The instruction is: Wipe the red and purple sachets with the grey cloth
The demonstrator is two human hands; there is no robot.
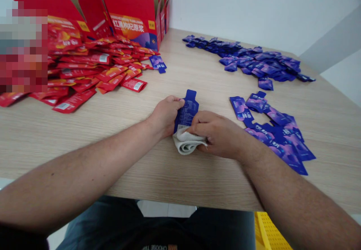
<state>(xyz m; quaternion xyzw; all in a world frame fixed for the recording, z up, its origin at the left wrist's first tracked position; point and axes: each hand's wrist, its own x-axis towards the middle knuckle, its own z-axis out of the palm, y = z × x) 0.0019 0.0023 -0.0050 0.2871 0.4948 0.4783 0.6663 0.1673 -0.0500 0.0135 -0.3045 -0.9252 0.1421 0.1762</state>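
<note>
My left hand point(166, 114) is closed on the left edge of a blue pouch point(188, 109), thumb on its printed face. The pouch's narrow spout end points away from me, with small print and a barcode showing. A folded white cloth point(184, 141) is gripped in my right hand point(213, 131) and lies against the pouch's lower end, covering part of it. To the right of that hand, several loose blue pouches point(282, 137) lie overlapping on the table, purple patterned sides up.
A heap of red pouches point(98, 69) fills the left, with red cardboard boxes point(129, 5) behind. One blue pouch point(158, 62) lies beside that heap. A long pile of blue pouches point(254, 60) stretches along the back right. A yellow basket point(275, 231) stands below the table's front edge.
</note>
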